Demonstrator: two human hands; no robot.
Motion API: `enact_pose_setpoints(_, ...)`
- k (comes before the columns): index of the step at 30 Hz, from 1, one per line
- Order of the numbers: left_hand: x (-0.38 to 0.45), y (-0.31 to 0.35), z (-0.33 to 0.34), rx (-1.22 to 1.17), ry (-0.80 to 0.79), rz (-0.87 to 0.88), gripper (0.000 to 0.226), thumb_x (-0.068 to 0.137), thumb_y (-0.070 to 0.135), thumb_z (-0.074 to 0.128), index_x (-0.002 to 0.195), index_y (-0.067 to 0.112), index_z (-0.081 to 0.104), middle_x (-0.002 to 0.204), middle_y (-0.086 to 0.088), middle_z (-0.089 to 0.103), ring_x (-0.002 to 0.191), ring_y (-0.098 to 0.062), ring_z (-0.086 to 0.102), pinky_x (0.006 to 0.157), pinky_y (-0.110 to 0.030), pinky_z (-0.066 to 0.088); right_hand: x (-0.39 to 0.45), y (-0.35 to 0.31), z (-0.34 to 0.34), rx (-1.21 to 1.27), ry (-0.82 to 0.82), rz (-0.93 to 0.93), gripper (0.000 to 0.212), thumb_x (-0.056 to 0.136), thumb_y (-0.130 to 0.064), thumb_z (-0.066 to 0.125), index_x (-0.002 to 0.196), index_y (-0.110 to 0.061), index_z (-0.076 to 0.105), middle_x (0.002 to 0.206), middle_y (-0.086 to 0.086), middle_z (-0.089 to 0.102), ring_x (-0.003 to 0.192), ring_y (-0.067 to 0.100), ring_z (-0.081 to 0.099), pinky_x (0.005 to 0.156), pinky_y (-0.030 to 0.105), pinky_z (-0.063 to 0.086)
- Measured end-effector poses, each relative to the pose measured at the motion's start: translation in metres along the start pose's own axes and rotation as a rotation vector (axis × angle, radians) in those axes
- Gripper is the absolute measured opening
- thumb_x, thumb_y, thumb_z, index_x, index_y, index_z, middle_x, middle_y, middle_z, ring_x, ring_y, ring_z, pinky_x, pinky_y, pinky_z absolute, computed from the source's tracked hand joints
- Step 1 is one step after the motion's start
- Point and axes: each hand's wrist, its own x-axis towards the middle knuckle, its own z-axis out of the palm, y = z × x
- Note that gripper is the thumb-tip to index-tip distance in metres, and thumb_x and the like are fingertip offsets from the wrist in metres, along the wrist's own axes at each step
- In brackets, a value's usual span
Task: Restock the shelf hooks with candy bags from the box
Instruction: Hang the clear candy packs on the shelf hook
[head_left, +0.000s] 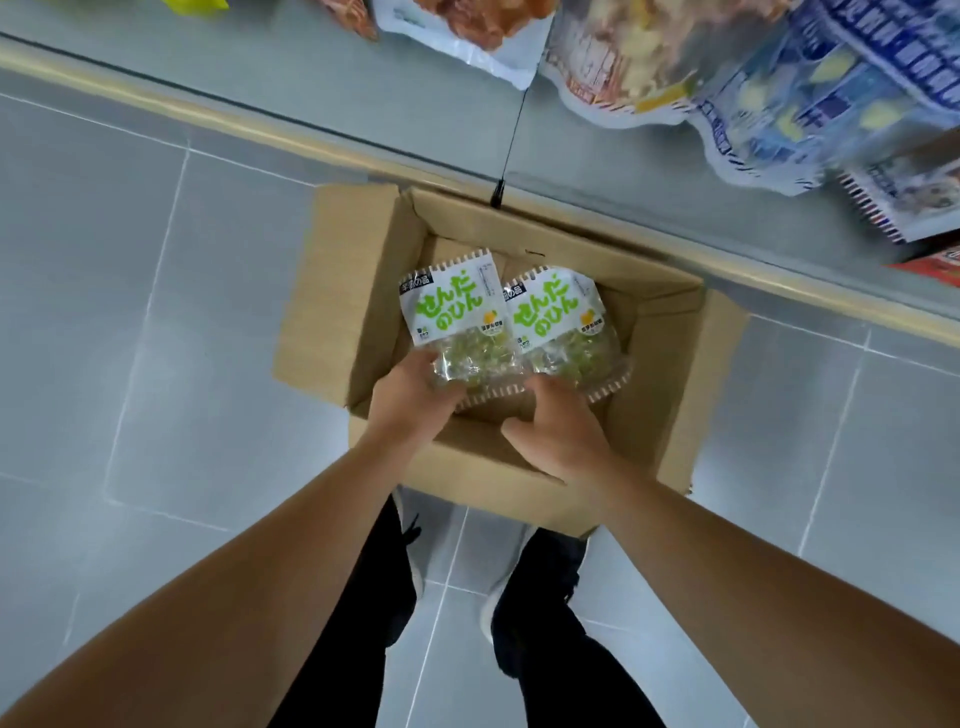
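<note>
Head view: over the open cardboard box (332, 291) on the floor, my left hand (410, 400) and right hand (558, 431) each grip a candy bag (449, 317) by its slick bottom edge, where I judge either could slip.

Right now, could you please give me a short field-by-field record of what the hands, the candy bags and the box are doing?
left hand: grips the bottom end of the left candy bag
right hand: fingers curled at the bottom end of the right candy bag
bags: side by side, green lettering, over the open box
cardboard box: on the tiled floor, flaps open, against the shelf base
hanging packets: above, on the shelf
</note>
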Motion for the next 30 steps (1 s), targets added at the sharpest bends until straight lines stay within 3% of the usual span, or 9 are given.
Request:
enact_pose_setpoints(3, 0.055, -0.025, 0.023, -0.014, -0.017, -0.043, 0.05, 0.09, 0.03, 0.061, 0.138, 0.022, 0.05, 0.107, 0.005, 0.059, 0.095, -0.018, 0.057, 0.077, -0.026, 0.042, 0.061, 0.007, 0.026, 0.012, 0.004, 0.026, 0.061, 0.085, -0.031, 0.063, 0.141, -0.017, 0.043, 0.133, 0.006, 0.05, 0.118, 0.028, 0.054, 0.095, 0.038, 0.047)
enact_pose_setpoints(6, 0.095, -0.038, 0.039, -0.021, -0.004, -0.105, 0.05, 0.088, 0.036, 0.062, 0.135, 0.022, 0.052, 0.127, -0.003, 0.062, 0.115, -0.027, 0.058, 0.087, -0.029, 0.045, 0.107, 0.007, 0.041, 0.048, 0.037, 0.029, 0.067, 0.084, -0.032, 0.067, 0.142, -0.016, 0.04, 0.132, 0.007, 0.05, 0.11, 0.026, 0.059, 0.093, 0.043, 0.052)
enact_pose_setpoints(12, 0.167, -0.055, 0.069, -0.128, 0.017, -0.246, 0.064, 0.084, 0.043, 0.068, 0.138, 0.015, 0.045, 0.135, -0.009, 0.052, 0.124, -0.033, 0.05, 0.103, -0.045, 0.044, 0.191, 0.013, 0.067, 0.144, 0.169, 0.05, 0.072, 0.078, -0.027, 0.077, 0.14, -0.019, 0.042, 0.135, 0.004, 0.048, 0.119, 0.025, 0.053, 0.098, 0.047, 0.05)
enact_pose_setpoints(15, 0.188, -0.061, 0.076, -0.29, 0.125, -0.366, 0.071, 0.074, 0.04, 0.079, 0.132, 0.017, 0.045, 0.131, -0.009, 0.056, 0.12, -0.032, 0.054, 0.1, -0.045, 0.048, 0.213, 0.019, 0.072, 0.235, 0.22, 0.089, 0.057, 0.076, -0.027, 0.078, 0.125, -0.016, 0.052, 0.117, 0.001, 0.054, 0.104, 0.02, 0.056, 0.09, 0.039, 0.053)
enact_pose_setpoints(18, 0.197, -0.066, 0.081, -0.352, 0.106, -0.351, 0.043, 0.077, 0.03, 0.077, 0.114, 0.021, 0.056, 0.12, -0.005, 0.064, 0.11, -0.028, 0.061, 0.097, -0.042, 0.051, 0.219, 0.026, 0.067, 0.314, 0.17, 0.152, 0.033, 0.078, -0.033, 0.076, 0.104, -0.017, 0.062, 0.104, 0.001, 0.067, 0.092, 0.019, 0.065, 0.083, 0.038, 0.057)
enact_pose_setpoints(20, 0.192, -0.064, 0.081, -0.354, 0.09, -0.29, 0.026, 0.08, 0.029, 0.074, 0.1, 0.025, 0.057, 0.111, 0.001, 0.065, 0.106, -0.024, 0.062, 0.095, -0.041, 0.052, 0.212, 0.03, 0.059, 0.378, 0.148, 0.16, 0.03, 0.081, -0.033, 0.074, 0.104, -0.018, 0.063, 0.101, -0.001, 0.067, 0.089, 0.015, 0.064, 0.077, 0.033, 0.055)
enact_pose_setpoints(22, 0.181, -0.059, 0.075, -0.366, 0.099, -0.234, 0.028, 0.081, 0.029, 0.073, 0.105, 0.025, 0.059, 0.11, 0.003, 0.065, 0.103, -0.021, 0.063, 0.092, -0.039, 0.053, 0.197, 0.029, 0.05, 0.428, 0.128, 0.154, 0.032, 0.083, -0.032, 0.072, 0.109, -0.018, 0.06, 0.102, -0.004, 0.063, 0.086, 0.01, 0.06, 0.07, 0.027, 0.049)
enact_pose_setpoints(25, 0.153, -0.043, 0.061, -0.399, 0.099, -0.179, 0.029, 0.082, 0.024, 0.072, 0.108, 0.024, 0.059, 0.101, 0.005, 0.067, 0.094, -0.018, 0.064, 0.082, -0.034, 0.054, 0.165, 0.025, 0.037, 0.459, 0.108, 0.156, 0.043, 0.086, -0.037, 0.068, 0.122, -0.02, 0.053, 0.112, -0.004, 0.059, 0.097, 0.015, 0.059, 0.079, 0.032, 0.047)
enact_pose_setpoints(30, 0.085, -0.006, 0.021, -0.428, 0.063, -0.135, 0.03, 0.079, 0.024, 0.073, 0.107, 0.022, 0.061, 0.096, 0.003, 0.07, 0.079, -0.017, 0.064, 0.063, -0.029, 0.05, 0.087, 0.003, -0.003, 0.475, 0.157, 0.117, 0.034, 0.088, -0.035, 0.066, 0.116, -0.022, 0.054, 0.106, -0.003, 0.063, 0.095, 0.015, 0.061, 0.074, 0.03, 0.047)
